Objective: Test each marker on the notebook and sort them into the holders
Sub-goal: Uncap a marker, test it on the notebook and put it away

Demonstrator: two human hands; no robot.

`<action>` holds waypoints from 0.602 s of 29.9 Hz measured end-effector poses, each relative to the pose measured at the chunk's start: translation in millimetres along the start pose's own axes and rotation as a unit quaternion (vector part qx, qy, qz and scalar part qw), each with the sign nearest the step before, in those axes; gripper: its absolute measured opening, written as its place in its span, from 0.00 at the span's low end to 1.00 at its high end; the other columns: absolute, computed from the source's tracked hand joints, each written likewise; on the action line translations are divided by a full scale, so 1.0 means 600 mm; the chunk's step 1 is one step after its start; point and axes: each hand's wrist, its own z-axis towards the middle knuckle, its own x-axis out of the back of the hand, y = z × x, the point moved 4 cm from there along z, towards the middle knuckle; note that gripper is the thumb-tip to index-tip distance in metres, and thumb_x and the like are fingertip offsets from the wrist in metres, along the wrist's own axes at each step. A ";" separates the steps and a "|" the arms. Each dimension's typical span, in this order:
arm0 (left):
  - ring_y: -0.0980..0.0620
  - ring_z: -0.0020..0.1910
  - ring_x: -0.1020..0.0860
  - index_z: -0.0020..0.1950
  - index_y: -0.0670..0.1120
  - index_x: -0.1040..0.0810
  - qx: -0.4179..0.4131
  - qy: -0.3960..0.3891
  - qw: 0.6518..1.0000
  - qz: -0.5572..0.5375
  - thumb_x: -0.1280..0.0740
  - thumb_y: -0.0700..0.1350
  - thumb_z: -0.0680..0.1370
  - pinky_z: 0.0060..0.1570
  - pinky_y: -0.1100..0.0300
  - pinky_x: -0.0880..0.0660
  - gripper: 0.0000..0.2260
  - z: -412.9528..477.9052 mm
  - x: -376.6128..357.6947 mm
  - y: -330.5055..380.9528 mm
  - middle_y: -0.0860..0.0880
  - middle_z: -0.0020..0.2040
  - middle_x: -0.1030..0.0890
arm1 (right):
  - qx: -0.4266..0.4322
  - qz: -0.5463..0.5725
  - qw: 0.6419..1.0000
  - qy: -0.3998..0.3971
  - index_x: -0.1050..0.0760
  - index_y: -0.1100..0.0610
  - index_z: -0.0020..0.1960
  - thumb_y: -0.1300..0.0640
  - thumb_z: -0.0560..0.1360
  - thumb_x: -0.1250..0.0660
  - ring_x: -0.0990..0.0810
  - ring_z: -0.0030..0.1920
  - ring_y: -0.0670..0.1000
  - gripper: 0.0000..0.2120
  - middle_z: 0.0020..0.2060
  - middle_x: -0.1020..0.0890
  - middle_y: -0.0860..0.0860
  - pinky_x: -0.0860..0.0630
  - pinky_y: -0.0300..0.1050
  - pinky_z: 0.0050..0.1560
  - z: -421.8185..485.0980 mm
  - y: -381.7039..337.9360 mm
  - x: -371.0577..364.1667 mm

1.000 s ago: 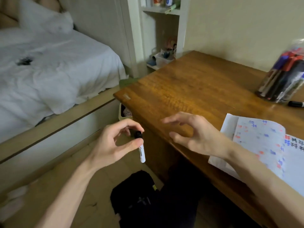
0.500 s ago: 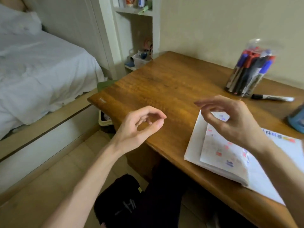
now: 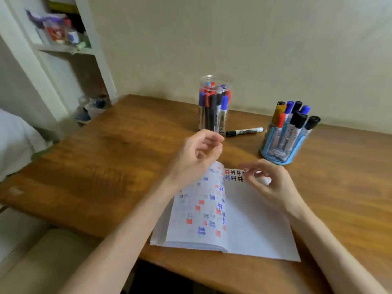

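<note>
An open notebook (image 3: 250,225) lies on the wooden desk (image 3: 101,166), its pages covered with red, blue and black test marks. My left hand (image 3: 197,153) hovers above the notebook's top left corner with loosely curled fingers and holds nothing. My right hand (image 3: 269,181) hangs over the top of the right page, fingers relaxed and empty. A clear jar (image 3: 214,105) at the back holds several markers. A blue holder (image 3: 284,143) to its right holds several more. One black-capped marker (image 3: 244,131) lies flat on the desk between them.
A white shelf unit (image 3: 63,52) with small items stands at the back left, beside the desk. A bed's white sheet (image 3: 14,141) shows at the left edge. The wall runs right behind the two holders.
One second ago my left hand held a black marker beside the desk; now it holds nothing. Both hands have come over the notebook, and the view has swung right toward the holders.
</note>
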 end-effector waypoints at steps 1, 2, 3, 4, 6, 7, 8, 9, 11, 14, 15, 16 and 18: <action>0.61 0.56 0.20 0.61 0.51 0.20 0.008 -0.003 1.000 0.000 0.31 0.45 0.82 0.55 0.64 0.21 0.08 0.021 -0.014 -0.004 0.57 0.55 0.18 | 0.000 -0.005 1.000 0.005 0.14 0.49 0.55 0.63 0.76 0.26 0.15 0.48 0.45 0.11 0.47 0.13 0.45 0.20 0.42 0.51 0.000 0.005 0.003; 0.61 0.56 0.20 0.62 0.50 0.20 0.016 -0.004 1.000 0.003 0.31 0.44 0.82 0.54 0.65 0.21 0.09 0.042 -0.028 -0.009 0.56 0.56 0.17 | 0.002 -0.009 1.000 0.009 0.14 0.49 0.55 0.63 0.76 0.26 0.15 0.48 0.45 0.12 0.47 0.14 0.46 0.20 0.42 0.51 0.001 0.008 0.007; 0.60 0.56 0.19 0.63 0.50 0.21 0.025 -0.004 1.000 0.005 0.31 0.43 0.82 0.54 0.66 0.22 0.10 0.062 -0.042 -0.016 0.55 0.57 0.17 | 0.004 -0.012 1.000 0.015 0.14 0.49 0.56 0.63 0.76 0.26 0.16 0.48 0.45 0.12 0.48 0.14 0.45 0.20 0.42 0.50 0.002 0.010 0.011; 0.60 0.55 0.19 0.65 0.49 0.21 0.036 -0.005 0.999 0.013 0.31 0.41 0.81 0.53 0.67 0.23 0.12 0.082 -0.056 -0.026 0.54 0.58 0.18 | 0.003 -0.014 1.000 0.020 0.14 0.49 0.56 0.62 0.76 0.26 0.16 0.49 0.45 0.12 0.48 0.14 0.44 0.19 0.41 0.50 0.003 0.011 0.017; 0.60 0.54 0.19 0.69 0.48 0.23 0.054 -0.008 0.997 0.055 0.31 0.40 0.81 0.51 0.68 0.24 0.16 0.119 -0.085 -0.047 0.52 0.63 0.19 | -0.011 -0.015 0.999 0.028 0.14 0.50 0.57 0.60 0.77 0.26 0.16 0.50 0.44 0.11 0.49 0.15 0.43 0.19 0.40 0.50 0.004 0.016 0.028; 0.59 0.54 0.19 0.71 0.49 0.24 0.059 -0.010 0.995 0.084 0.31 0.40 0.81 0.53 0.66 0.23 0.18 0.137 -0.100 -0.058 0.51 0.65 0.21 | -0.018 -0.015 0.999 0.031 0.14 0.50 0.57 0.59 0.77 0.26 0.16 0.50 0.43 0.10 0.49 0.15 0.44 0.18 0.38 0.49 0.004 0.020 0.033; 0.57 0.54 0.19 0.73 0.49 0.25 0.064 -0.016 0.991 0.117 0.30 0.40 0.81 0.56 0.62 0.22 0.20 0.153 -0.115 -0.068 0.50 0.68 0.22 | -0.025 -0.014 0.999 0.033 0.15 0.51 0.58 0.58 0.77 0.26 0.17 0.50 0.43 0.10 0.50 0.15 0.44 0.18 0.37 0.49 0.003 0.023 0.038; 0.56 0.54 0.19 0.75 0.50 0.27 0.071 -0.023 0.986 0.150 0.30 0.40 0.80 0.59 0.57 0.21 0.23 0.167 -0.128 -0.078 0.49 0.71 0.25 | -0.029 -0.014 0.999 0.036 0.15 0.51 0.58 0.57 0.77 0.26 0.17 0.50 0.42 0.10 0.50 0.15 0.44 0.18 0.36 0.49 0.002 0.026 0.040; 0.53 0.56 0.19 0.78 0.51 0.32 0.082 -0.035 0.974 0.208 0.30 0.41 0.80 0.63 0.50 0.21 0.27 0.191 -0.151 -0.095 0.49 0.77 0.31 | -0.035 -0.018 0.998 0.047 0.14 0.52 0.58 0.57 0.78 0.26 0.17 0.49 0.42 0.09 0.50 0.15 0.45 0.19 0.35 0.48 0.001 0.032 0.046; 0.46 0.68 0.23 0.81 0.54 0.36 0.093 -0.021 0.954 0.283 0.29 0.43 0.80 0.68 0.47 0.25 0.30 0.217 -0.171 -0.111 0.48 0.78 0.32 | -0.048 -0.027 0.997 0.063 0.14 0.53 0.58 0.58 0.78 0.27 0.17 0.47 0.41 0.09 0.49 0.15 0.46 0.21 0.32 0.46 0.001 0.038 0.052; 0.44 0.71 0.26 0.81 0.53 0.36 0.097 -0.012 0.946 0.310 0.29 0.44 0.81 0.68 0.48 0.25 0.30 0.222 -0.175 -0.114 0.46 0.77 0.31 | -0.049 -0.029 0.996 0.065 0.14 0.53 0.58 0.58 0.78 0.27 0.17 0.47 0.41 0.10 0.49 0.15 0.46 0.21 0.32 0.45 0.001 0.040 0.052; 0.44 0.72 0.26 0.80 0.52 0.35 0.100 -0.004 0.935 0.340 0.29 0.45 0.81 0.66 0.49 0.25 0.29 0.225 -0.179 -0.116 0.45 0.76 0.29 | -0.050 -0.030 0.996 0.064 0.14 0.53 0.59 0.58 0.78 0.27 0.18 0.47 0.41 0.10 0.49 0.15 0.46 0.21 0.32 0.45 0.002 0.041 0.052; 0.44 0.68 0.23 0.76 0.50 0.28 0.098 0.010 0.909 0.406 0.30 0.48 0.81 0.60 0.51 0.23 0.24 0.228 -0.185 -0.115 0.45 0.71 0.24 | -0.052 -0.038 0.996 0.056 0.15 0.53 0.60 0.57 0.79 0.27 0.18 0.48 0.41 0.10 0.50 0.16 0.46 0.21 0.32 0.45 0.004 0.042 0.051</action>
